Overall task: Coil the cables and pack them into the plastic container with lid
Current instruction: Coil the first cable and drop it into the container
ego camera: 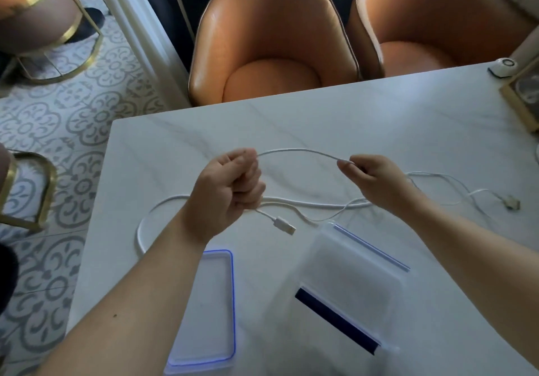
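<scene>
A thick white USB cable (297, 151) arcs between my two hands above the white marble table (350, 119). My left hand (230, 186) is fisted around it, and its USB plug (284, 224) hangs just below that fist. My right hand (376, 180) pinches the cable near its other connector. The rest of this cable loops on the table to the left (143, 227). A thinner white cable (455, 180) with a small plug (512, 203) lies at the right. The clear plastic container (347, 276) sits near me, and its blue-rimmed lid (210, 311) lies to its left.
Two orange leather chairs (271, 43) stand at the table's far side. A small round white device (503, 66) and a gold-framed glass box (525, 95) sit at the far right corner. Patterned floor tiles and a gold-legged stool (26, 189) lie off the left edge.
</scene>
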